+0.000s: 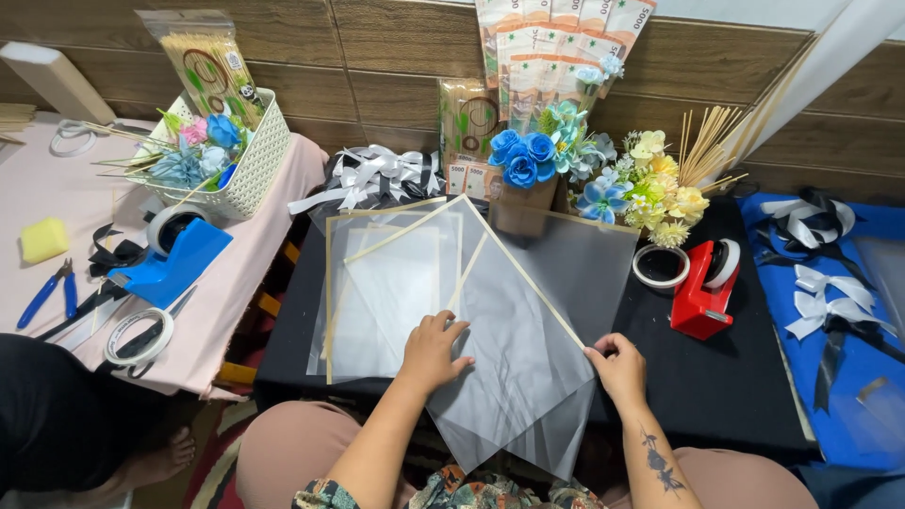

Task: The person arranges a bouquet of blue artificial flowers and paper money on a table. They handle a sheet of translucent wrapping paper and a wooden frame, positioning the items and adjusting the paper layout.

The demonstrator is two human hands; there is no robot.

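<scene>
Two hands, left hand (434, 351) and right hand (619, 369), press translucent sheets (509, 320) onto black table (716, 377).

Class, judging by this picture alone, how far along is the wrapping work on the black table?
Done: translucent sheets with cream edges lie stacked on the black table; ribbon bows sit ready. In hand: the left hand presses the top sheet flat while the right hand pinches its edge. Left: the paper flowers remain unwrapped.

1 head cam, close, looking down at table (735, 377).
</scene>
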